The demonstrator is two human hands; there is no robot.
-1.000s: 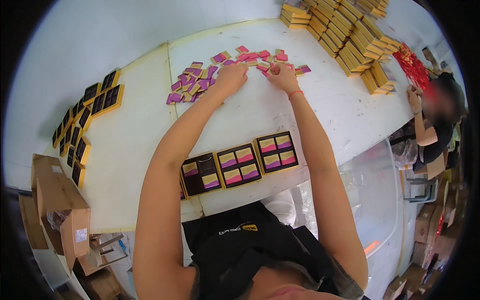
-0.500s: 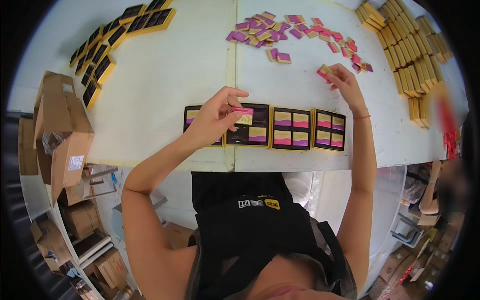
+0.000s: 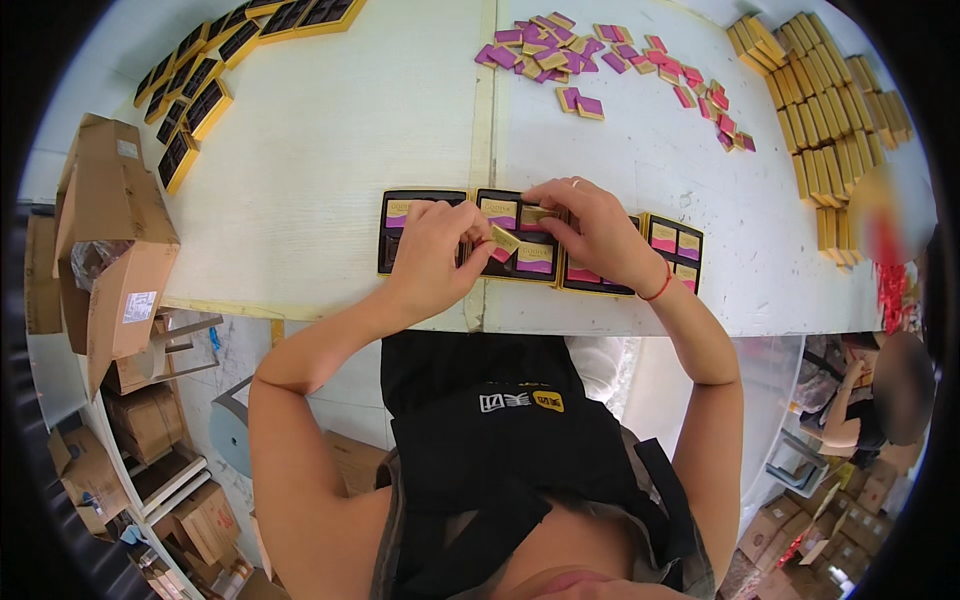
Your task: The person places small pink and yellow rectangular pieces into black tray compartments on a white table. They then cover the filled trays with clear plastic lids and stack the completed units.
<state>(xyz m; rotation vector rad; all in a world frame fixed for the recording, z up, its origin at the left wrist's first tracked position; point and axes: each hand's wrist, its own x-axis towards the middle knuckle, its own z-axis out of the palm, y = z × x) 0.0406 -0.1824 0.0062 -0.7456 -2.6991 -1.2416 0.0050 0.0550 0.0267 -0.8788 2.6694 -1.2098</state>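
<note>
gold and pink on a small wrapped piece (image 3: 503,244), tilted, pinched between thumb and fingers of the left hand (image 3: 437,245), over the lower left compartment of a black box (image 3: 530,280) with yellow edges. close by, hands apart: right hand (image 3: 605,235) curved around a second piece (image 3: 537,217) at the upper right compartment; cannot tell whether gripping or merely touching. inside the same box, two purple-and-gold pieces (image 3: 498,213), upper left and lower right. beyond, on the white table (image 3: 350,180), a loose purple and pink heap (image 3: 545,48). far right, stacked yellow boxes (image 3: 830,112).
</note>
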